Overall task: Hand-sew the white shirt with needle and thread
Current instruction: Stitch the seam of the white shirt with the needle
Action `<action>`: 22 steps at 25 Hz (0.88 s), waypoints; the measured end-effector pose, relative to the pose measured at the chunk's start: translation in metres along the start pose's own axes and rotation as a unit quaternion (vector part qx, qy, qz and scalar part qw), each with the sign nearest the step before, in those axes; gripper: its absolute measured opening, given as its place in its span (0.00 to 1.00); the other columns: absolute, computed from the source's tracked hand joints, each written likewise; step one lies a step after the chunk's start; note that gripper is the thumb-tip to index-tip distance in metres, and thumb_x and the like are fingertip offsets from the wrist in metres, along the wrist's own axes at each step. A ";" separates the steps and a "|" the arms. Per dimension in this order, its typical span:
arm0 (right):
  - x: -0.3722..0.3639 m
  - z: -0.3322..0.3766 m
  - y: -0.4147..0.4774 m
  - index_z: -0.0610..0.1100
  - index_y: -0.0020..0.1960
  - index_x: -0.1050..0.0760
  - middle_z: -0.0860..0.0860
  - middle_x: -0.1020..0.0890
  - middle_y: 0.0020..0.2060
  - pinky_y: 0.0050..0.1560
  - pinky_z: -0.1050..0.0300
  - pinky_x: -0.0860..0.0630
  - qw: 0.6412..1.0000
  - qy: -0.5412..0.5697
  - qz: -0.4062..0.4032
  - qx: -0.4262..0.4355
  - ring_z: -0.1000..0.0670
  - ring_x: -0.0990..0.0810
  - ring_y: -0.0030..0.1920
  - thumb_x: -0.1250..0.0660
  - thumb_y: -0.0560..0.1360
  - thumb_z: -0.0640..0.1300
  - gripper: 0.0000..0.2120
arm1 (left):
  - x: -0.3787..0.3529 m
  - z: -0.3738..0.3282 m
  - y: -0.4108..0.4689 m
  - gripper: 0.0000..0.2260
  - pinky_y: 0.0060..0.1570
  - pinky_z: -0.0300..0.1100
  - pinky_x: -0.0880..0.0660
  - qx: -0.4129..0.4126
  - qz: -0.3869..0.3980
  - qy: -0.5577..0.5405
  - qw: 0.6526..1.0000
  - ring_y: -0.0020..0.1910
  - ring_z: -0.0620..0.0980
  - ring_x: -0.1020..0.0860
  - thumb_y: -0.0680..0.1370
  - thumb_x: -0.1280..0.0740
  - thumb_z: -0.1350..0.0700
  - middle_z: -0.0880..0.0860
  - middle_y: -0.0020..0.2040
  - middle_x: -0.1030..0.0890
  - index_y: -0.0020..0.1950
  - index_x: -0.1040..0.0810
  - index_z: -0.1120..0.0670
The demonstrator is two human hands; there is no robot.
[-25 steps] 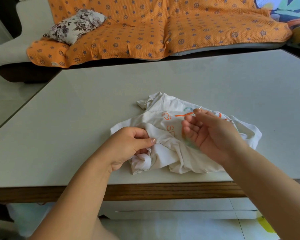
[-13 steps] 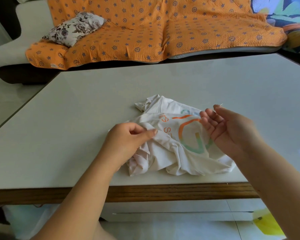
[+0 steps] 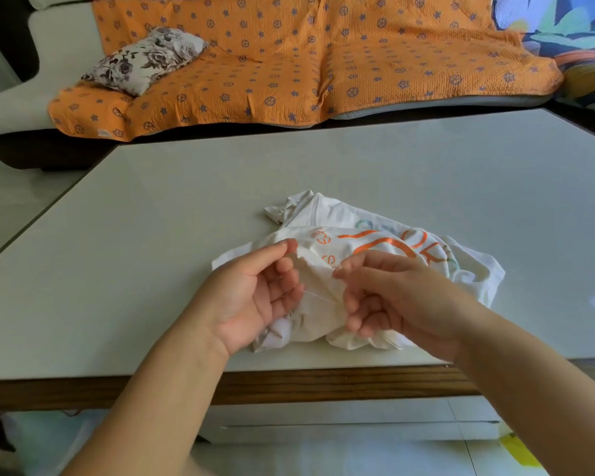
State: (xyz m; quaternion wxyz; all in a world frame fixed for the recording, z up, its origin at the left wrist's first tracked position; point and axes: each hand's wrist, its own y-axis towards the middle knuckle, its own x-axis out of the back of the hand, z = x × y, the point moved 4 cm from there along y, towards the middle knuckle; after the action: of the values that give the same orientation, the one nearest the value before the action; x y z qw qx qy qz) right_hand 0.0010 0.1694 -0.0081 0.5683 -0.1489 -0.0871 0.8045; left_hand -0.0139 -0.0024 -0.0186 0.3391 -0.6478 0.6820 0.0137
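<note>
counts, head view: two hands, left hand and right hand, both bare. one white shirt, crumpled, orange print on it. one thin thread seen between the hands; needle too small to tell. one counter. one floral pillow. one orange patterned cover on one sofa.

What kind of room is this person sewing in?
Most likely a home living room: a sofa draped in an orange patterned cover, a floral pillow on it, and a low pale table in front.
</note>
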 end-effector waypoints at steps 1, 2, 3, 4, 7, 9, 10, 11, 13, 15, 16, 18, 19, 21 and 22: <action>0.006 0.000 0.004 0.42 0.47 0.25 0.44 0.22 0.29 0.24 0.61 0.26 0.999 0.014 -0.035 0.001 0.48 0.21 0.26 0.35 0.78 0.39 0.02 | 0.004 -0.002 0.000 0.07 0.33 0.39 0.21 -0.021 -0.010 0.046 0.999 0.26 0.44 0.24 0.80 0.36 0.56 0.48 0.30 0.26 0.46 0.19 0.54; 0.009 0.001 0.008 0.41 0.46 0.25 0.45 0.22 0.28 0.23 0.61 0.27 0.998 0.021 -0.063 0.009 0.49 0.22 0.25 0.35 0.78 0.39 0.03 | 0.007 -0.002 -0.001 0.09 0.32 0.39 0.23 -0.053 -0.019 0.116 0.992 0.26 0.44 0.26 0.81 0.37 0.57 0.49 0.30 0.26 0.45 0.18 0.55; 0.010 0.003 0.012 0.41 0.46 0.25 0.45 0.22 0.28 0.23 0.61 0.27 0.996 0.019 -0.086 0.024 0.49 0.22 0.25 0.35 0.78 0.40 0.03 | 0.007 -0.002 -0.004 0.11 0.32 0.39 0.24 -0.091 -0.025 0.197 0.976 0.27 0.45 0.27 0.82 0.38 0.57 0.49 0.30 0.27 0.45 0.17 0.54; 0.009 0.004 0.015 0.42 0.46 0.25 0.45 0.22 0.28 0.23 0.61 0.27 0.993 0.007 -0.107 0.048 0.48 0.22 0.25 0.35 0.78 0.40 0.03 | 0.006 -0.003 -0.006 0.12 0.32 0.39 0.26 -0.127 -0.029 0.277 0.952 0.28 0.45 0.27 0.82 0.38 0.57 0.49 0.31 0.27 0.44 0.17 0.53; -0.005 0.011 0.018 0.45 0.45 0.23 0.46 0.22 0.26 0.24 0.59 0.26 0.976 -0.082 -0.140 0.142 0.47 0.21 0.25 0.34 0.78 0.42 0.04 | -0.001 -0.005 -0.014 0.11 0.30 0.37 0.28 -0.196 -0.016 0.433 0.880 0.31 0.42 0.26 0.81 0.37 0.55 0.45 0.31 0.25 0.43 0.16 0.48; -0.017 0.010 0.020 0.49 0.46 0.22 0.48 0.21 0.26 0.27 0.58 0.24 0.955 -0.186 -0.126 0.196 0.50 0.21 0.25 0.35 0.78 0.42 0.05 | -0.003 -0.008 -0.017 0.10 0.31 0.33 0.29 -0.211 -0.001 0.443 0.871 0.31 0.40 0.27 0.80 0.35 0.54 0.42 0.30 0.25 0.42 0.16 0.48; -0.021 0.007 0.022 0.51 0.47 0.22 0.49 0.21 0.26 0.29 0.58 0.24 0.941 -0.239 -0.114 0.213 0.52 0.21 0.25 0.36 0.78 0.42 0.06 | -0.002 -0.010 -0.017 0.11 0.29 0.33 0.32 -0.210 0.001 0.413 0.886 0.30 0.40 0.28 0.80 0.35 0.55 0.42 0.30 0.26 0.41 0.16 0.49; -0.024 0.004 0.024 0.53 0.48 0.21 0.50 0.22 0.26 0.31 0.60 0.25 0.927 -0.285 -0.103 0.221 0.55 0.23 0.25 0.36 0.78 0.42 0.07 | 0.001 -0.012 -0.016 0.12 0.27 0.33 0.34 -0.202 0.000 0.366 0.908 0.29 0.42 0.31 0.79 0.34 0.56 0.45 0.30 0.27 0.39 0.16 0.49; -0.025 -0.003 0.028 0.55 0.49 0.21 0.54 0.23 0.25 0.32 0.65 0.28 0.909 -0.342 -0.088 0.222 0.57 0.25 0.25 0.37 0.79 0.43 0.08 | 0.007 -0.015 -0.012 0.12 0.23 0.33 0.40 -0.168 -0.003 0.272 0.947 0.29 0.44 0.35 0.77 0.34 0.57 0.49 0.31 0.31 0.36 0.15 0.51; -0.024 -0.005 0.029 0.56 0.49 0.21 0.54 0.22 0.25 0.32 0.68 0.29 0.910 -0.344 -0.076 0.217 0.58 0.24 0.26 0.36 0.79 0.43 0.09 | 0.013 -0.014 -0.007 0.11 0.22 0.33 0.43 -0.125 -0.006 0.213 0.969 0.28 0.43 0.37 0.76 0.33 0.58 0.50 0.31 0.31 0.35 0.16 0.54; -0.023 -0.006 0.029 0.56 0.48 0.21 0.53 0.21 0.27 0.32 0.67 0.28 0.914 -0.336 -0.070 0.218 0.57 0.22 0.27 0.36 0.79 0.43 0.09 | 0.016 -0.013 -0.004 0.11 0.21 0.32 0.44 -0.104 -0.010 0.187 0.977 0.27 0.43 0.37 0.77 0.33 0.58 0.50 0.31 0.31 0.35 0.17 0.55; -0.022 -0.006 0.029 0.54 0.48 0.23 0.49 0.18 0.31 0.33 0.63 0.25 0.926 -0.303 -0.059 0.216 0.52 0.19 0.31 0.37 0.80 0.42 0.08 | 0.020 -0.010 0.002 0.10 0.20 0.32 0.45 -0.061 -0.018 0.140 0.988 0.25 0.42 0.37 0.77 0.34 0.59 0.50 0.31 0.31 0.37 0.19 0.57; -0.021 -0.007 0.029 0.52 0.48 0.24 0.48 0.18 0.32 0.33 0.62 0.24 0.936 -0.277 -0.053 0.209 0.50 0.18 0.32 0.38 0.80 0.41 0.07 | 0.021 -0.008 0.004 0.09 0.19 0.31 0.45 -0.044 -0.021 0.126 0.991 0.24 0.42 0.38 0.77 0.34 0.60 0.49 0.30 0.32 0.37 0.20 0.58; -0.022 -0.009 0.029 0.49 0.49 0.26 0.47 0.17 0.34 0.33 0.60 0.23 0.953 -0.223 -0.049 0.198 0.49 0.17 0.33 0.38 0.81 0.41 0.05 | 0.021 -0.004 0.008 0.09 0.18 0.30 0.44 -0.025 -0.024 0.131 0.991 0.23 0.41 0.39 0.78 0.34 0.60 0.49 0.29 0.34 0.38 0.21 0.58; -0.023 -0.009 0.029 0.48 0.49 0.27 0.46 0.17 0.34 0.32 0.59 0.22 0.958 -0.200 -0.052 0.198 0.48 0.17 0.33 0.39 0.81 0.41 0.04 | 0.021 -0.001 0.010 0.09 0.19 0.30 0.44 -0.027 -0.024 0.160 0.986 0.22 0.40 0.40 0.78 0.34 0.61 0.48 0.28 0.34 0.38 0.21 0.58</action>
State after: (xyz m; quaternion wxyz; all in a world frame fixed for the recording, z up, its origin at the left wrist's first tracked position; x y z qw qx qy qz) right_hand -0.0142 0.1378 -0.0226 0.5985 0.1351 -0.0455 0.7883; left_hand -0.0218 -0.0196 -0.0317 0.2080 -0.6665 0.7114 -0.0801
